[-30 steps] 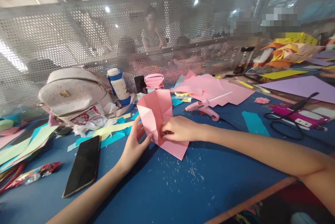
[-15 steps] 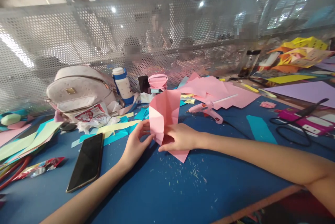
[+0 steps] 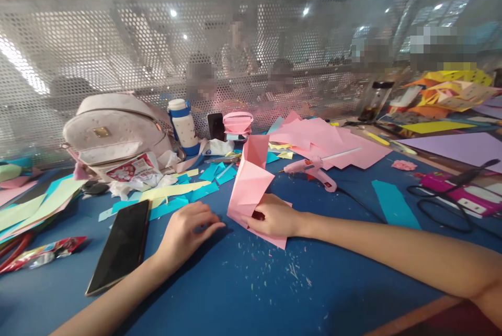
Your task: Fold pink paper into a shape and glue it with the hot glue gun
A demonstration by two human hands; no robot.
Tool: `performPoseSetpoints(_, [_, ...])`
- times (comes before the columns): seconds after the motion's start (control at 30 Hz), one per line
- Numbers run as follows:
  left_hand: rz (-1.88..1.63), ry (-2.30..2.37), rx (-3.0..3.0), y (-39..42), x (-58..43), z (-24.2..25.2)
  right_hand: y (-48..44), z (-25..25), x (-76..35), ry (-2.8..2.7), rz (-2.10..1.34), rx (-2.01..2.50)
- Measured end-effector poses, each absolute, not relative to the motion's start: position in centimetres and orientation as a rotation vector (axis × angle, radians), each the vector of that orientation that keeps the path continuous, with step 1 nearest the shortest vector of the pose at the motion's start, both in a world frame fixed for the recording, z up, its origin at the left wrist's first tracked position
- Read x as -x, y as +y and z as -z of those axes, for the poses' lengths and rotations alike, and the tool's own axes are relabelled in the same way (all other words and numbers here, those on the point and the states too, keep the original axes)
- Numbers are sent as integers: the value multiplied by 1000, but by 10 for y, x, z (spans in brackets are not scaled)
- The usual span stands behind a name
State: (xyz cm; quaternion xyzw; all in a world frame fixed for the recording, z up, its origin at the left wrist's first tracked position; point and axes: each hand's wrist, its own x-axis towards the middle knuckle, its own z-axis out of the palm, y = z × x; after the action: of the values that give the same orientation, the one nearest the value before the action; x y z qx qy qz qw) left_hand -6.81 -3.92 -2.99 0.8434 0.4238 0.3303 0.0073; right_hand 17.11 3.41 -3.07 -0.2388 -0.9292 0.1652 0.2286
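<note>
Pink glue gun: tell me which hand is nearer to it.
Right. The right hand, on the folded pink paper, is just to the near left of the pink glue gun; the left hand is farther left, apart from the paper.

Toward eight o'clock I see the left forearm (image 3: 125, 291), bare and slim, narrowing at the wrist (image 3: 157, 264) into a bare left hand (image 3: 190, 231). Toward four o'clock the right arm (image 3: 372, 244) is bare to the elbow (image 3: 476, 281), where a crease shows, and tapers smoothly to the bare right hand (image 3: 276, 218). I can't make out nails.
</note>
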Motion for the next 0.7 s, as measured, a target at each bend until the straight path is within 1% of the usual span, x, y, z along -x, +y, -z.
performPoseSetpoints(0.13, [-868,1055,-2956,-45,69,34,39,31,-173,-2542,-543,512])
performPoseSetpoints(0.27, [-715,865,-3100,-50,68,33,42,32,-172,-2475,-619,431])
performPoseSetpoints(0.5, [-448,837,-3174,-52,70,31,42,31,-170,-2458,-617,360])
performPoseSetpoints(0.7, [-409,874,-3197,-54,68,30,42,32,-171,-2487,-589,404])
